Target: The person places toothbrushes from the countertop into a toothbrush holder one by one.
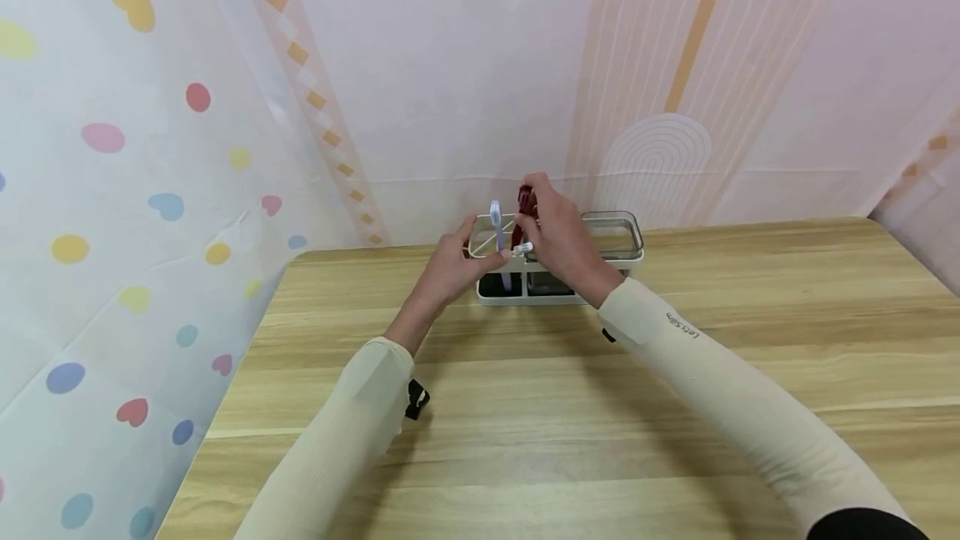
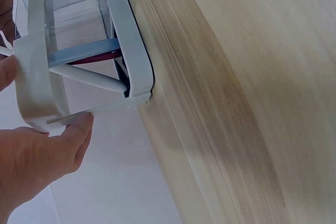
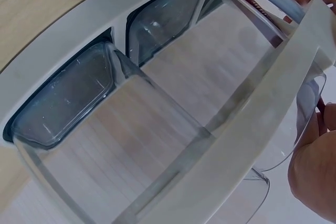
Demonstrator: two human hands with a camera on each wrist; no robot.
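Dark red pen-like item (image 1: 527, 205) held over the white-framed clear plastic organizer (image 1: 611, 250) at the wooden table's (image 1: 525, 423) far edge. Right hand (image 1: 558, 233) pinches it; left hand (image 1: 450, 267) grips the organizer's left end beside a lilac toothbrush (image 1: 496, 219). Step looks like insertion; next calls for lowering straight into the left compartment.

white clear-walled organizer (image 1: 558, 273) | upright, table's far edge | purple toothbrush (image 1: 497, 227), seemingly red one (image 1: 527, 205), standing inside

A white-rimmed clear organizer (image 1: 611, 250) holds a lilac toothbrush (image 1: 497, 223) on the light woodgrain table (image 1: 570, 407).
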